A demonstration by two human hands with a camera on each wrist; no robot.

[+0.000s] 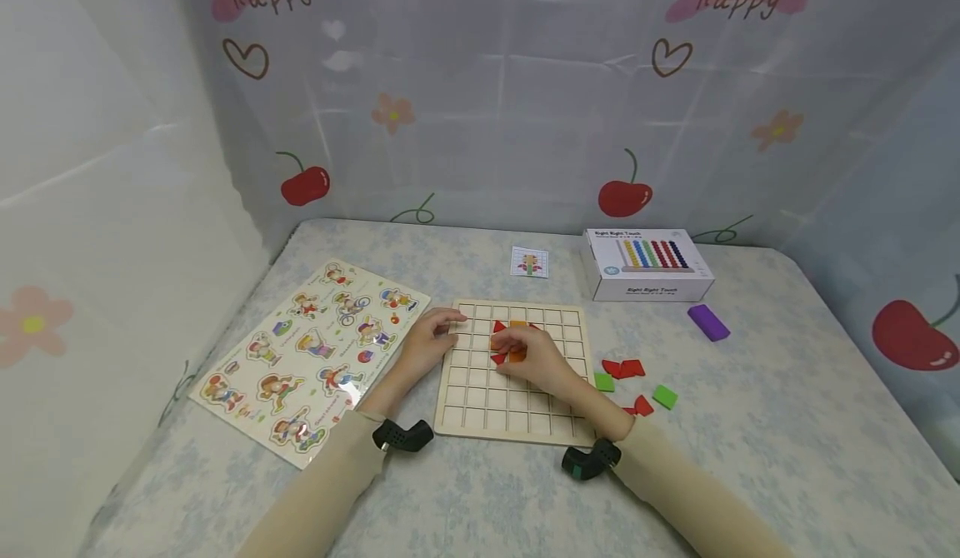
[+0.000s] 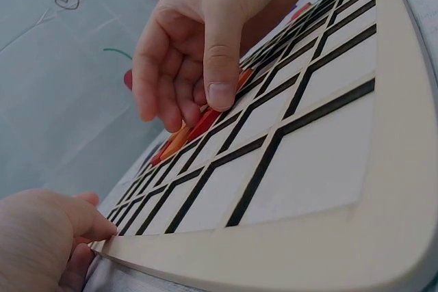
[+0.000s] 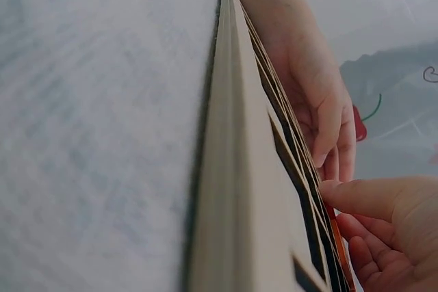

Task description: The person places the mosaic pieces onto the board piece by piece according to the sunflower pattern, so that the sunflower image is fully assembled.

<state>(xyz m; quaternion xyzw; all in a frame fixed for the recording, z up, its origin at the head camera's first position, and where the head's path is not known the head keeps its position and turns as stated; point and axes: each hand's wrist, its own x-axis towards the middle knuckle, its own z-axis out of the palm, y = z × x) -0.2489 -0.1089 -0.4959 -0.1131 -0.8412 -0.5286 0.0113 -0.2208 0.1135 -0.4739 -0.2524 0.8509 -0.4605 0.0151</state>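
A square wooden grid board lies on the table, with red and orange tiles in its upper middle cells. My right hand is over these tiles, its fingers bent loosely and the thumb apart from the forefinger. A red tile shows by its thumb tip in the left wrist view; whether skin touches it is hard to tell. At the board's left edge rests my left hand, fingertips on the frame. An orange tile shows beside the right fingers; other tiles are partly hidden behind the hand.
Right of the board lie loose red tiles and green tiles, some partly behind the right forearm. A picture puzzle board lies left. Behind are a pattern card and a white box, with a purple block nearby.
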